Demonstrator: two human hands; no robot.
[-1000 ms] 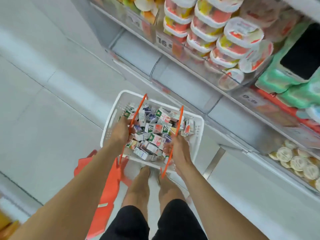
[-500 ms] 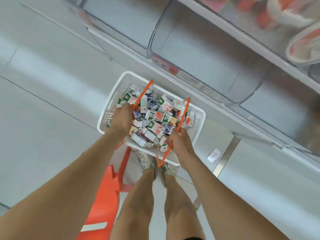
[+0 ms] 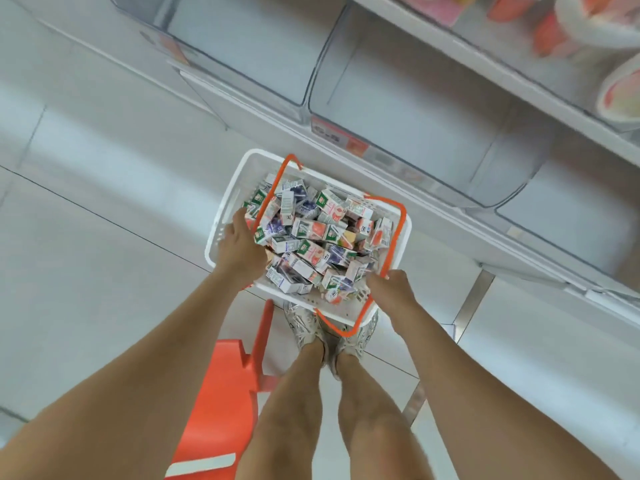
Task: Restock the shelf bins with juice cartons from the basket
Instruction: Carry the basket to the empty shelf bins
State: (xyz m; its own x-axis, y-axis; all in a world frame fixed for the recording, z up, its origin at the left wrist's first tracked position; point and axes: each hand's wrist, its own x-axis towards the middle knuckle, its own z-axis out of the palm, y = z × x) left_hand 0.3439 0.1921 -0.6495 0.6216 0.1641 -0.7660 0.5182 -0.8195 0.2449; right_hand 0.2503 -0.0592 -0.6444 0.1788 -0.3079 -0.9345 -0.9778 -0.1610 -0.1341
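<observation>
L hand (image 3: 239,252), R hand (image 3: 393,289) grip orange handles (image 3: 402,223), white slotted basket (image 3: 227,206), boxy cartons (image 3: 311,237)

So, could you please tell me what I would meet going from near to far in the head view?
Orange stool → shoes → white basket full of juice cartons → price label on the shelf edge → clear shelf bins → cups on the upper shelf.

Bare forearms (image 3: 166,344) and bare legs (image 3: 294,396), with pale silvery-grey trainers (image 3: 304,325) on both feet.

white perforated plastic basket (image 3: 225,216), glossy printed juice cartons (image 3: 311,233), clear plastic shelf bins (image 3: 398,109)
</observation>
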